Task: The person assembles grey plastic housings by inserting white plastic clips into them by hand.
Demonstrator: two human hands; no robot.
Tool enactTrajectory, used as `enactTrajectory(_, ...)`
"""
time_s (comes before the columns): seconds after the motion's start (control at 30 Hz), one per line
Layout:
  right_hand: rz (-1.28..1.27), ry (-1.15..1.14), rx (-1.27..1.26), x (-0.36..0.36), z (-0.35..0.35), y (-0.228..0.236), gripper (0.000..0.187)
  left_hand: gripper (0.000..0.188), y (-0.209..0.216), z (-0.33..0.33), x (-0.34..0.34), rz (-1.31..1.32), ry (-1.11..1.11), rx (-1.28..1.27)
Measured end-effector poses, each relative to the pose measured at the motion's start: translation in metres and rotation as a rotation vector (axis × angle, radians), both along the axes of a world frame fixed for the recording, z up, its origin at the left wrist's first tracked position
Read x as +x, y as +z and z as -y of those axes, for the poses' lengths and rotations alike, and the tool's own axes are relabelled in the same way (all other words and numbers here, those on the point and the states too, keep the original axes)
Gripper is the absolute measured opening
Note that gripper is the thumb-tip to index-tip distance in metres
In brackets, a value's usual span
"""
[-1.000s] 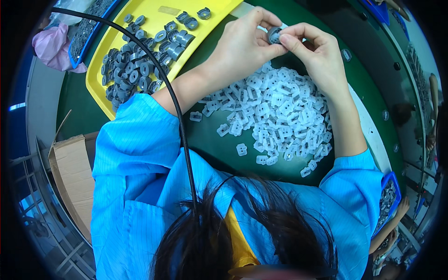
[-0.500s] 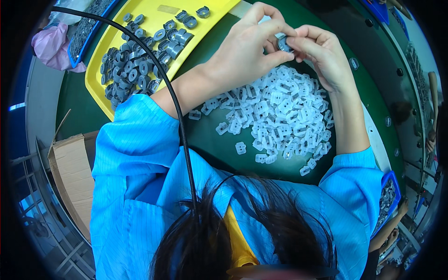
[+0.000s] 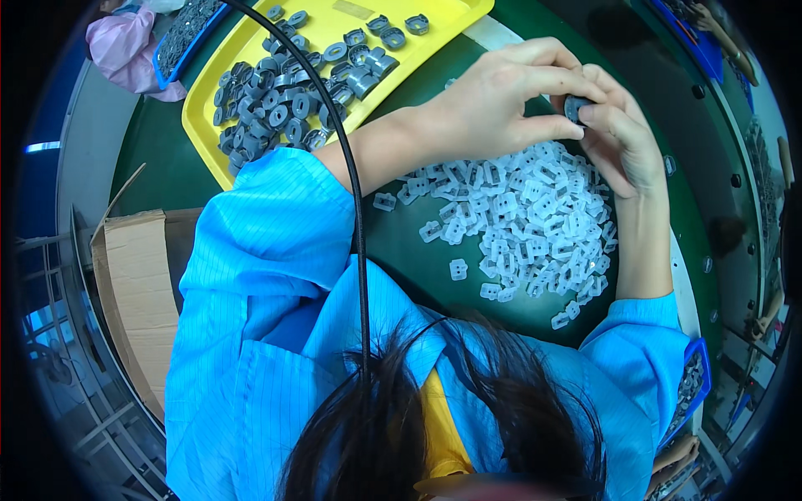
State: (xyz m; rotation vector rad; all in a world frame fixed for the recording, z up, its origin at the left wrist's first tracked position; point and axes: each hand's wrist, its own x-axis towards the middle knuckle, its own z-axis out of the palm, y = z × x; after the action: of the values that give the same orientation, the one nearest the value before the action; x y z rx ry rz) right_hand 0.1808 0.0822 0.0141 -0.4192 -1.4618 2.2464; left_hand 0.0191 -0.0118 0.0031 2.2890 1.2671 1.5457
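Between my two hands, above the far edge of a pile of small translucent white plastic pieces [image 3: 535, 225], is a dark grey round plastic part [image 3: 575, 107]. My right hand [image 3: 625, 146] pinches it, with the thumb on its right side. My left hand [image 3: 514, 96] reaches across from the left, its thumb just below the part and its index finger above it, closed about it. The fingers partly hide the part and whatever is behind it. More grey round parts [image 3: 284, 104] lie heaped in a yellow tray [image 3: 447, 18] at the far left.
Green work surface [image 3: 409, 250] lies under the pile. A black cable [image 3: 361, 242] hangs across the view over my left sleeve. An open cardboard box [image 3: 138, 292] stands at the left. Blue trays [image 3: 706, 367] and other people's hands [image 3: 710, 25] appear along the edges.
Both hands have moved right relative to the white pile, carrying the grey part with them. The part now shows a darker face. The whole view has shifted slightly.
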Motion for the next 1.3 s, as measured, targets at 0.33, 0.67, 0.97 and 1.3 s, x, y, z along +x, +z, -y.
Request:
enactTrajectory(0.33, 0.578, -0.601, 0.529, 0.036, -0.084, -0.053, 0.032, 0.022, 0.023, 0.001, -0.122, -0.493, 0.384, -0.522)
enactTrajectory(0.67, 0.579, -0.312, 1.056, -0.011, -0.01, -0.02, 0.019, 0.035, -0.004, 0.009, -0.144, -0.466, 0.505, -0.709)
enactTrajectory(0.97, 0.574, -0.229, 0.94, -0.028, 0.012, -0.025, 0.016, 0.029, 0.022, -0.004, -0.048, -0.147, 0.445, -0.523)
enactTrajectory(1.3, 0.482, -0.396, 0.931, -0.007, -0.011, -0.011, 0.02, 0.027, -0.007, -0.009, -0.014, -0.089, 0.427, -0.349)
